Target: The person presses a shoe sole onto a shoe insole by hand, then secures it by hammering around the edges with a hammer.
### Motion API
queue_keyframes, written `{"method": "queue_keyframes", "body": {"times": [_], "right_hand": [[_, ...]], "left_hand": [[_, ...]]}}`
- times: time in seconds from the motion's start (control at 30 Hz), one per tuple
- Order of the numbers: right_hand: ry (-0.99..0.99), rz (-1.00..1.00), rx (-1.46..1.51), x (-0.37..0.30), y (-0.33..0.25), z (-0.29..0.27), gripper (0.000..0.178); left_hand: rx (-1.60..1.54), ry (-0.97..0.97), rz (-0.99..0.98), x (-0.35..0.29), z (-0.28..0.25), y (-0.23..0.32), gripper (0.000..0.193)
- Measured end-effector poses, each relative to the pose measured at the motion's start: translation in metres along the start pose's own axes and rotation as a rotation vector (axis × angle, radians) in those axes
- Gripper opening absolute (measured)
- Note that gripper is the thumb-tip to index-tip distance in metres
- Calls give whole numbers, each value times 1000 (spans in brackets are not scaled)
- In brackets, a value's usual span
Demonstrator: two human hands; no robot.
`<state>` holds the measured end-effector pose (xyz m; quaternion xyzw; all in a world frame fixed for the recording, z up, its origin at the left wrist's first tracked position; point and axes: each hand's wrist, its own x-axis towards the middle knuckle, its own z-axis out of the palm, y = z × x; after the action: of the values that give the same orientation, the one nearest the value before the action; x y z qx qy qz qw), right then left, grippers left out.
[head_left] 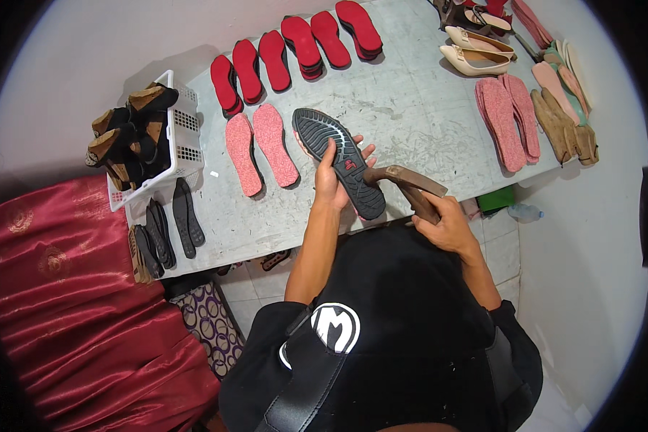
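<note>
My left hand (331,180) holds a dark rubber shoe sole (338,160), tread side up, with a pink insole layer showing under its edge, tilted over the grey worktable (410,108). My right hand (446,225) grips the wooden handle of a hammer (409,183), whose head lies close to the heel end of the sole. Two pink insoles (261,147) lie on the table just left of the sole.
A row of red insoles (295,45) runs along the table's far side. A white basket (180,137) of heeled shoes stands at left, black soles (169,230) below it. Beige shoes (475,50), pink insoles (507,119) and tan soles (565,126) lie at right. Red cloth (72,302) covers the lower left.
</note>
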<state>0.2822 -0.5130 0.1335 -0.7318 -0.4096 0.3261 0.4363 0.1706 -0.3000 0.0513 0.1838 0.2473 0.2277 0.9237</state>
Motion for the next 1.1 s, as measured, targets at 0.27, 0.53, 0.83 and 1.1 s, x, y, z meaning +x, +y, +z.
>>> {"method": "queue_keyframes", "body": {"times": [0.27,0.53,0.83,1.1], "right_hand": [[-45,-123,108,4,12,15,27],[-73,-129,43,13,-1,12,23],[-129,-176,45,18,8,16,22],[-207,-183,14,17,6,16,21]], "left_hand": [[85,77,-6,8,-7,-6,55],[-7,34,-92,7,-15,-6,48],[53,83,-10,3,-3,-5,50],[41,65,0,3,5,4,55]]}}
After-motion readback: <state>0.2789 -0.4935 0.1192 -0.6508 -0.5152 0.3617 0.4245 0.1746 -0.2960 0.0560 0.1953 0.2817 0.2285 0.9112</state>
